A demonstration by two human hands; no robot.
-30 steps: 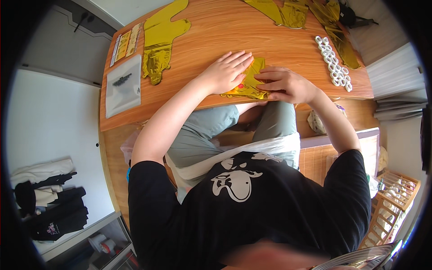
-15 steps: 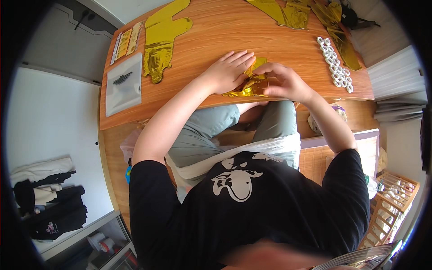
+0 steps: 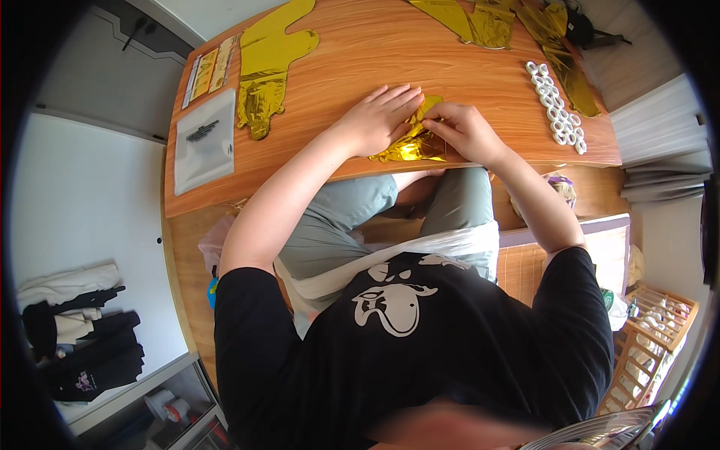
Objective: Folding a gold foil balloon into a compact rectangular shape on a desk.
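A crumpled gold foil balloon (image 3: 415, 150) lies flat at the near edge of the wooden table (image 3: 345, 67). My left hand (image 3: 379, 122) rests palm down over its left side, fingers stretched out toward the far right. From the right, my right hand (image 3: 463, 129) pinches the foil between thumb and fingertips, close to the left fingers. Both hands cover part of the balloon, so its full outline is hidden.
Flat gold foil balloons lie at the far left (image 3: 266, 71), far right (image 3: 480, 26) and right edge (image 3: 562, 56). Several white rings (image 3: 557, 112) sit on the right. A clear plastic bag (image 3: 205, 142) and a printed packet (image 3: 210, 71) are at left.
My right hand has moved slightly left, its fingers closing from a loose curve into a pinch on the foil. The left hand stays in place.
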